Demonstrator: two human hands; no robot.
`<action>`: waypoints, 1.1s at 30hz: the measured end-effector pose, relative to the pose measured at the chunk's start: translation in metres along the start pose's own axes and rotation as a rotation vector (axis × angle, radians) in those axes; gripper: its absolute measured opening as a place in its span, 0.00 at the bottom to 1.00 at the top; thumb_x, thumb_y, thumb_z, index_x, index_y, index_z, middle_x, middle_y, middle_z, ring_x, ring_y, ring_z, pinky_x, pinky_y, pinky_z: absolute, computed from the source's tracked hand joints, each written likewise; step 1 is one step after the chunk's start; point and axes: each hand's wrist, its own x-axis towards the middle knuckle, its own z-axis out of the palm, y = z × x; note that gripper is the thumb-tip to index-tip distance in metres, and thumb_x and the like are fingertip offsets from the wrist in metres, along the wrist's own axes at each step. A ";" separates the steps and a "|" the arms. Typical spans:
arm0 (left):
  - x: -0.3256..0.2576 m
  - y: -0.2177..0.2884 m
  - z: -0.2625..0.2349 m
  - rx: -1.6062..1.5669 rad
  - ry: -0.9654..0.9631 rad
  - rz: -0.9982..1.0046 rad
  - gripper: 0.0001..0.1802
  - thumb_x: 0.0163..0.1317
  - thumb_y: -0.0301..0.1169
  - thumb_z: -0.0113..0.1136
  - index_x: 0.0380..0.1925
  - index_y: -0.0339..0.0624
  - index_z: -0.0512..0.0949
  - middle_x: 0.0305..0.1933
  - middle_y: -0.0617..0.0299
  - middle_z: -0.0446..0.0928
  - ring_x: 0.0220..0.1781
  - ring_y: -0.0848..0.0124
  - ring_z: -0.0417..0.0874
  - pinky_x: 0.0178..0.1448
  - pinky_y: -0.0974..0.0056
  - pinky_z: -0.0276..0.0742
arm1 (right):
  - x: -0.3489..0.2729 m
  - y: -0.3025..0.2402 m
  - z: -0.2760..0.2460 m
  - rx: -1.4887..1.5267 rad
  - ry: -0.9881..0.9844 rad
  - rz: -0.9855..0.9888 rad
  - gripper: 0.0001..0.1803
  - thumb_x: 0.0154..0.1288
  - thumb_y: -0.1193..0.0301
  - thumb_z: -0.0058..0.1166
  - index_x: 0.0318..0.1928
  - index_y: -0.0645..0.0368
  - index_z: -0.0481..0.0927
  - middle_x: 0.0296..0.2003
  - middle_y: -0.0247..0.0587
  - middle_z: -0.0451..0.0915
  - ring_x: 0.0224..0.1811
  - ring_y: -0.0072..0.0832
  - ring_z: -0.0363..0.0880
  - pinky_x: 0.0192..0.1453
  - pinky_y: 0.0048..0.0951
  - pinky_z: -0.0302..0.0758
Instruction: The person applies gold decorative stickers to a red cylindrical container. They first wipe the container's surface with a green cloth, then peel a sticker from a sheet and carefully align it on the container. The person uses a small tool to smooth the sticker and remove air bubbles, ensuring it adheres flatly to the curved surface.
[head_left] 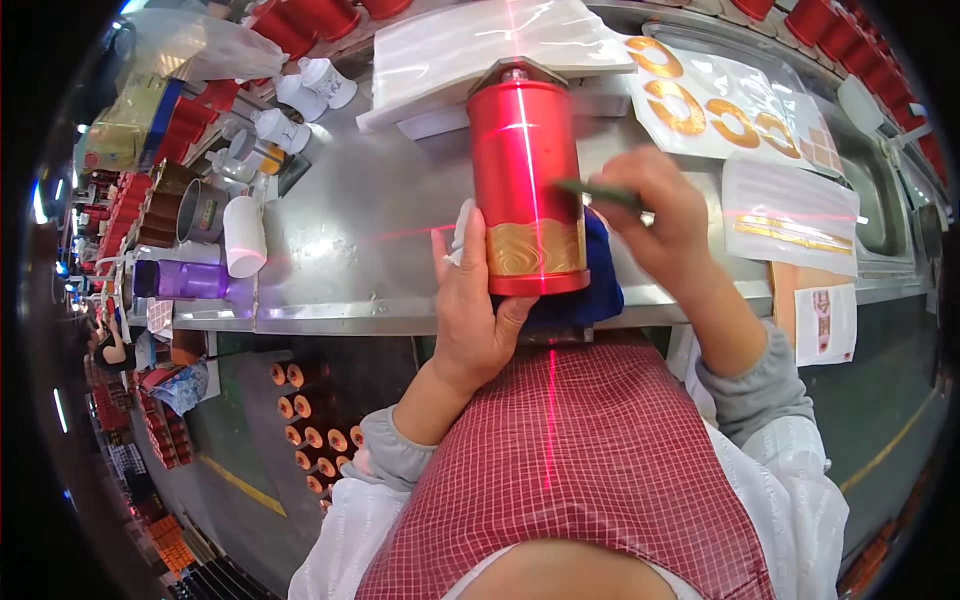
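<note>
A shiny red cylinder (pixel 505 165) with a gold wave-patterned band (pixel 515 250) round its near end lies over a dark blue cloth (pixel 602 275) at the bench's front edge. Along its lower left side, my left hand (pixel 465 315) grips it, thumb by the near rim. A bit of white tissue (pixel 461 230) is tucked between those fingers. My right hand (pixel 655 215) is closed on a slim dark green tool (pixel 598 192), its tip at the cylinder's right side. Motion blurs the tool, so its exact kind is unclear. Red laser lines cross the cylinder.
Behind the cylinder lies a white padded sheet (pixel 440 60). Gold ring-shaped stickers (pixel 675 105) on white backing and a sheet with gold strips (pixel 790 215) lie right. Left stand white bottles (pixel 327 82), a white roll (pixel 243 237) and a purple bottle (pixel 190 280). A sink (pixel 880 200) is far right.
</note>
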 end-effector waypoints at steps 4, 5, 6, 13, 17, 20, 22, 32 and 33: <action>0.004 0.004 -0.001 0.151 -0.023 0.101 0.46 0.66 0.50 0.55 0.69 0.23 0.51 0.69 0.33 0.61 0.73 0.40 0.60 0.73 0.33 0.40 | -0.009 -0.023 -0.009 0.231 -0.287 -0.111 0.13 0.50 0.78 0.64 0.40 0.57 0.82 0.35 0.41 0.80 0.38 0.38 0.78 0.43 0.36 0.74; 0.003 0.006 0.000 0.148 -0.013 0.105 0.46 0.66 0.50 0.55 0.69 0.23 0.51 0.69 0.32 0.60 0.73 0.40 0.60 0.73 0.33 0.40 | -0.007 -0.013 -0.010 0.240 -0.221 0.129 0.12 0.51 0.78 0.63 0.38 0.57 0.82 0.36 0.40 0.80 0.38 0.38 0.78 0.43 0.36 0.74; 0.005 0.003 0.001 0.151 0.005 0.116 0.46 0.66 0.50 0.55 0.69 0.23 0.51 0.69 0.32 0.60 0.73 0.40 0.60 0.73 0.32 0.40 | -0.001 -0.004 -0.006 0.139 -0.098 0.075 0.11 0.51 0.78 0.63 0.38 0.57 0.82 0.36 0.40 0.80 0.39 0.38 0.79 0.43 0.36 0.75; 0.000 0.000 0.004 0.048 0.010 0.045 0.48 0.65 0.52 0.54 0.69 0.22 0.50 0.68 0.32 0.60 0.73 0.40 0.60 0.73 0.33 0.43 | 0.002 0.001 -0.007 0.085 -0.049 0.063 0.11 0.51 0.74 0.67 0.37 0.55 0.82 0.34 0.39 0.80 0.39 0.38 0.79 0.44 0.34 0.74; 0.004 0.004 -0.003 0.167 0.006 0.099 0.48 0.65 0.53 0.54 0.69 0.22 0.50 0.68 0.32 0.61 0.73 0.41 0.60 0.73 0.34 0.44 | -0.009 -0.029 -0.008 0.348 -0.303 -0.084 0.09 0.54 0.74 0.64 0.37 0.58 0.81 0.34 0.39 0.80 0.37 0.38 0.78 0.43 0.34 0.74; 0.005 0.001 0.001 0.168 0.027 0.096 0.48 0.65 0.51 0.56 0.69 0.22 0.50 0.68 0.33 0.61 0.72 0.41 0.61 0.73 0.34 0.44 | 0.003 -0.002 -0.005 0.191 -0.134 0.049 0.10 0.53 0.76 0.63 0.37 0.60 0.81 0.35 0.40 0.80 0.38 0.37 0.78 0.43 0.34 0.74; 0.003 0.001 0.000 0.108 0.017 0.066 0.48 0.65 0.50 0.57 0.69 0.22 0.50 0.68 0.33 0.62 0.72 0.41 0.61 0.73 0.34 0.44 | 0.001 -0.002 0.001 0.089 0.001 0.000 0.10 0.53 0.77 0.63 0.37 0.60 0.81 0.34 0.40 0.80 0.37 0.38 0.78 0.42 0.34 0.74; 0.007 0.002 -0.003 0.164 0.015 0.094 0.52 0.61 0.54 0.60 0.69 0.23 0.51 0.68 0.36 0.63 0.71 0.42 0.63 0.73 0.34 0.45 | -0.003 -0.029 -0.003 0.328 -0.285 -0.125 0.10 0.54 0.74 0.63 0.38 0.59 0.81 0.31 0.40 0.80 0.35 0.37 0.79 0.41 0.35 0.74; 0.007 0.003 -0.004 0.193 -0.001 0.100 0.52 0.61 0.54 0.60 0.69 0.23 0.51 0.68 0.36 0.63 0.71 0.42 0.63 0.73 0.34 0.45 | -0.001 -0.023 -0.004 0.256 -0.227 -0.082 0.10 0.53 0.74 0.64 0.38 0.59 0.81 0.32 0.40 0.79 0.34 0.36 0.78 0.41 0.34 0.74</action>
